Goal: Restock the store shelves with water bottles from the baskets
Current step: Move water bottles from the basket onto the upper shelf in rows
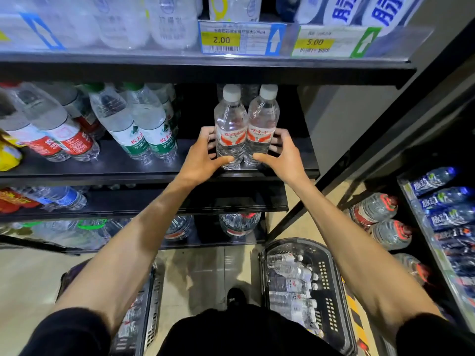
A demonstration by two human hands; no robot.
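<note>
Two clear water bottles with white caps and red-and-white labels stand upright side by side on the black middle shelf (154,168). My left hand (203,152) grips the left bottle (230,124), thumb across its front and fingers round its far side. My right hand (281,150) grips the right bottle (262,122) in the same way. A dark basket (331,286) on the floor at lower right holds several more such bottles lying down. A second basket (151,304) with bottles sits at lower left, partly hidden by my left arm.
Green-labelled bottles (144,124) and red-labelled bottles (59,129) stand to the left on the same shelf. The shelf above carries price tags (243,38). Large jugs (375,209) lie on the floor at right beside a rack of blue-labelled bottles (447,201).
</note>
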